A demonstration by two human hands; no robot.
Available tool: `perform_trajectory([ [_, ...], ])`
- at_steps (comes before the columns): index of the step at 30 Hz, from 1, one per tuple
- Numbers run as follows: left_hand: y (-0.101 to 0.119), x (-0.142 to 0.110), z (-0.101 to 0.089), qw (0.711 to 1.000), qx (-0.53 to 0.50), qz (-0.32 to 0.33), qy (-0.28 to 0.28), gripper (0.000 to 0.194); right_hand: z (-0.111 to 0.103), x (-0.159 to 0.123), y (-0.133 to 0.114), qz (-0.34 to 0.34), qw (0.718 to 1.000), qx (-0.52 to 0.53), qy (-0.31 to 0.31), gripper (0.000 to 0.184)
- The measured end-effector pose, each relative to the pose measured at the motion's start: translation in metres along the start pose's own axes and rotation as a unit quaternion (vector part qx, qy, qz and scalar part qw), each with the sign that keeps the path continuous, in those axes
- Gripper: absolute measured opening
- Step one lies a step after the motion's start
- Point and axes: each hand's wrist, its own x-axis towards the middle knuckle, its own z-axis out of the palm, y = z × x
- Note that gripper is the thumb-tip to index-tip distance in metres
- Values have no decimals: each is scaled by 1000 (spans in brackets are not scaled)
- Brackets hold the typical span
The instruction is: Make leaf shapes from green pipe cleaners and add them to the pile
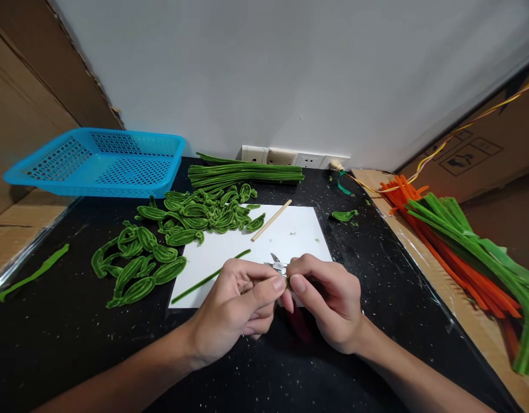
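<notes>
My left hand (241, 298) and my right hand (329, 301) meet over the paper's near edge, fingertips pinched together. Between them shows a tiny bit of green pipe cleaner (288, 281), mostly hidden by the fingers. Just behind and beneath the hands lie pliers, with metal jaws (278, 265) on the white paper (307, 229) and dark red handles (298, 326) on the black table. A straight green pipe cleaner (204, 282) lies left of my left hand. Farther back on the paper, a thin wooden stick (272, 220) rests at a slant.
Looped green pipe-cleaner leaves (195, 215) are heaped left. A bundle of green pipe cleaners (247, 174) lies by the wall sockets (310, 160). A blue basket (161, 184) stands back left; orange stems (445, 258) and green stems (471, 235) lie right. One leaf (344, 215) lies apart.
</notes>
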Motion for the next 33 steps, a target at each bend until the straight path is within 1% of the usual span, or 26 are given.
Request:
perform_trajectory([
  [2, 1, 0, 0, 1000, -2, -8, -7, 32, -2, 0, 0, 20, 1000, 20, -14, 22],
  [7, 4, 2, -2, 999, -14, -29, -13, 33, -5, 0, -2, 50, 997, 27, -46, 26],
  [11, 6, 1, -5, 999, -9, -36, -14, 34, -7, 0, -4, 106, 988, 75, -81, 28],
  [13, 6, 1, -6, 999, -6, -38, -16, 34, -7, 0, -5, 126, 984, 94, -88, 28],
  [16, 6, 1, -6, 999, -7, -41, -18, 33, -7, 0, -6, 126, 984, 91, -86, 28],
  [22, 7, 1, -4, 999, -13, -47, -21, 34, -8, 3, -7, 97, 988, 86, -87, 30],
  [26, 7, 0, -6, 999, -11, -47, -23, 34, -9, 5, -8, 105, 985, 90, -102, 29],
  [33, 6, 1, -7, 999, 2, -50, -6, 35, -9, 4, -9, 125, 983, 86, -100, 28],
])
